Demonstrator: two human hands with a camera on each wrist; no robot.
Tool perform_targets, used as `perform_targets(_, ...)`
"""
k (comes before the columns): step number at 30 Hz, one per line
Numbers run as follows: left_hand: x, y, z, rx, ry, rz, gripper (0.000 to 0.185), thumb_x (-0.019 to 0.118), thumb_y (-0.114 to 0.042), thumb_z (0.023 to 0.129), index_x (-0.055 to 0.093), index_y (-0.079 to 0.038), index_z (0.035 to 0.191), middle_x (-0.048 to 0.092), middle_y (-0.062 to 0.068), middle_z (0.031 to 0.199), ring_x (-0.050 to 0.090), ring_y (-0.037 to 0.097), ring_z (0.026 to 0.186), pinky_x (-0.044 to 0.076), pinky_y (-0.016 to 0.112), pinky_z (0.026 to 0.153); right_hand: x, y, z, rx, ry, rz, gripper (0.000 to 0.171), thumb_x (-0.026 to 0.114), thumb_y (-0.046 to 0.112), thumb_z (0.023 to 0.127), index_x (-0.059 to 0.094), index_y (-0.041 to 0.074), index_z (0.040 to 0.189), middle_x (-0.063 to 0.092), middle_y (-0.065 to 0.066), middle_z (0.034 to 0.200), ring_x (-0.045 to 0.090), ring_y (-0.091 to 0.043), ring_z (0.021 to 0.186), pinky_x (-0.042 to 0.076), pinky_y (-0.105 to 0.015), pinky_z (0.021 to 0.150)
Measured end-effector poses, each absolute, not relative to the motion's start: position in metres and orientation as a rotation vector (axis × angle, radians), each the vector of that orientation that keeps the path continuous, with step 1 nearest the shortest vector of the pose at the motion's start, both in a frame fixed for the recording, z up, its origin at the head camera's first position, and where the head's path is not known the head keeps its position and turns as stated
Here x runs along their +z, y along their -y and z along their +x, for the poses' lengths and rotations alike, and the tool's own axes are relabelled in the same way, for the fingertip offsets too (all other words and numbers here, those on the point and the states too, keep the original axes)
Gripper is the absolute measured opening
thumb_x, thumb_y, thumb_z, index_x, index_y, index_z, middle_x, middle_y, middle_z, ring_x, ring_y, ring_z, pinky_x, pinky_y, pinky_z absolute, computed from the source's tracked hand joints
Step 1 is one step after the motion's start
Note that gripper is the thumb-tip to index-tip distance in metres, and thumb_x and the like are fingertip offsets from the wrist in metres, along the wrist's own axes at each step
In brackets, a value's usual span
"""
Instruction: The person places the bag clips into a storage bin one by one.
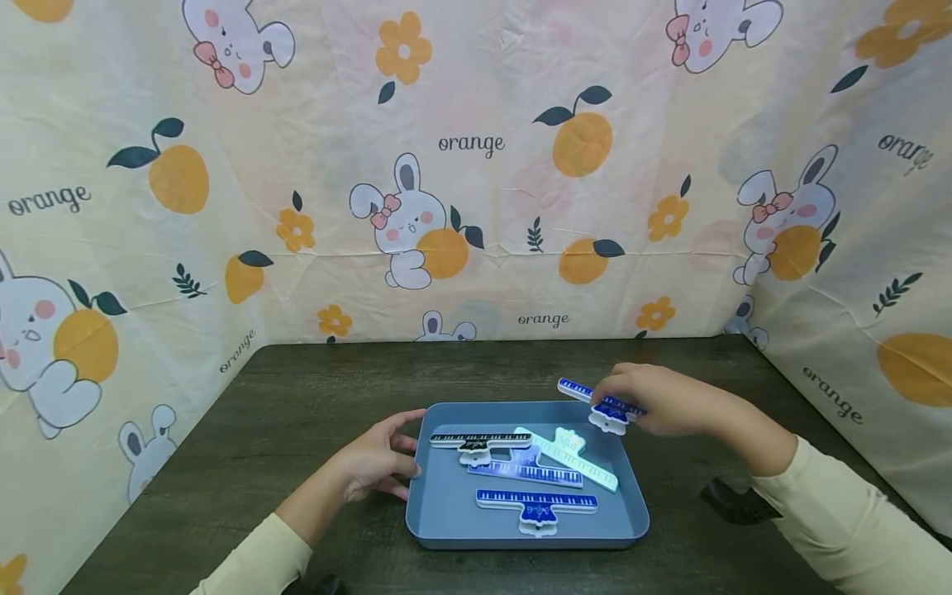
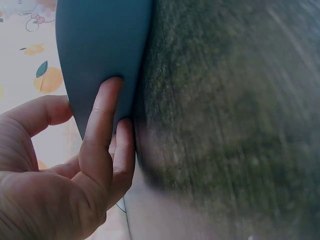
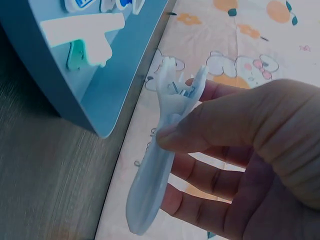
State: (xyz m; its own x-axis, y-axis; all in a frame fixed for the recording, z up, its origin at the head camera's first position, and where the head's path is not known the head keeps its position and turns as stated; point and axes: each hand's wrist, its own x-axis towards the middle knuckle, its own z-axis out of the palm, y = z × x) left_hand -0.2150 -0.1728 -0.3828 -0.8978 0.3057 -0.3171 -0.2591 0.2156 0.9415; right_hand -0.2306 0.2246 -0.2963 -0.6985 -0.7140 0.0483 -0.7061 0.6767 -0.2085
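Note:
In the head view my right hand (image 1: 669,401) holds a dark blue and white long clip (image 1: 610,418) above the tray's back right corner. The right wrist view shows thumb and fingers pinching this clip (image 3: 165,140), with its narrow white edge and spring visible. My left hand (image 2: 85,155) touches the outer left wall of the blue-grey tray (image 1: 446,521) with its fingertips, fingers fairly straight. Inside the tray lie a black and white clip (image 1: 476,442), a lighter blue clip (image 1: 528,471), a pale mint clip (image 1: 587,464) and a dark blue clip (image 1: 537,502) nearest the front.
The tray stands on a dark wood-grain table (image 1: 335,380). A patterned cloth (image 1: 476,207) with rabbits and oranges hangs behind and along the sides. A black strap-like object (image 1: 736,502) shows by the right sleeve.

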Motion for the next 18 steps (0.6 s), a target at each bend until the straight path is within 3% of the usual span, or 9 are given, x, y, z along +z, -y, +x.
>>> perform_targets(12,-0.381,0.172,-0.213,1.716,-2.080,0.031,0.089,0.064,0.017,0.076,0.028,-0.012,0.152,0.053,0.025,0.121,0.067,0.029,0.078,0.058,0.042,0.055,-0.296,-0.202,-0.225,-0.302,-2.732,-1.336,0.053,0.063,-0.018,0.072,0.069,0.018,0.112,0.054,0.008,0.093,0.050,-0.011,0.076,0.044,-0.026,0.064)
perform_targets(18,-0.381,0.173,-0.214,1.714,-2.086,0.028,0.089,0.064,0.018,0.076,0.029,-0.012,0.151,0.053,0.024,0.121,0.067,0.028,0.077,0.058,0.042,0.055,-0.292,-0.187,-0.222,-0.255,-2.695,-1.306,0.054,0.064,-0.019,0.072,0.069,0.019,0.110,0.057,0.008,0.098,0.053,-0.009,0.084,0.051,-0.031,0.074)
